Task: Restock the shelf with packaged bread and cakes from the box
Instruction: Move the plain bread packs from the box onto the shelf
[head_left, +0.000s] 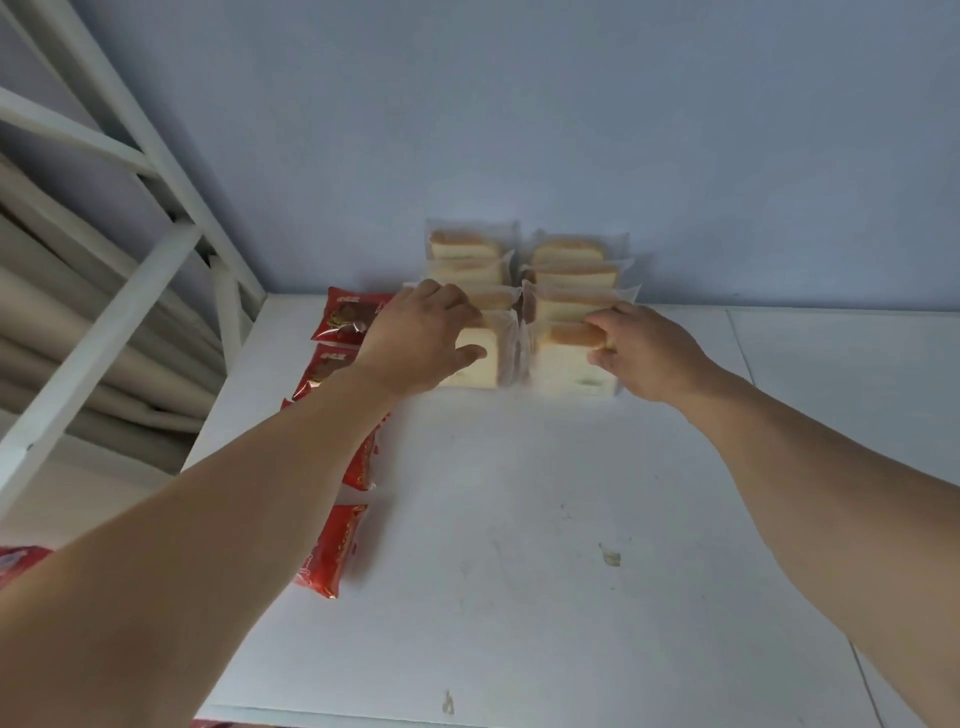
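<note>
Both hands are up at the back of the shelf. The left hand (426, 338) curls fingers over the top and thumb across the face of a clear-wrapped pale sponge cake slice (480, 358), the front pack of the left row. The right hand (639, 351) pinches the neighbouring clear-wrapped cake slice (563, 358) at its right edge, fingers curled on the browned crust. The two packs stand upright, side by side and touching. Behind them, two rows of matching wrapped cake slices (519, 265) run back to the pale blue wall (519, 130). Left of the arm, a line of red foil snack packets (343, 317) follows the edge of the white shelf board (545, 519). White metal shelf struts (104, 171) cross the upper left.
</note>
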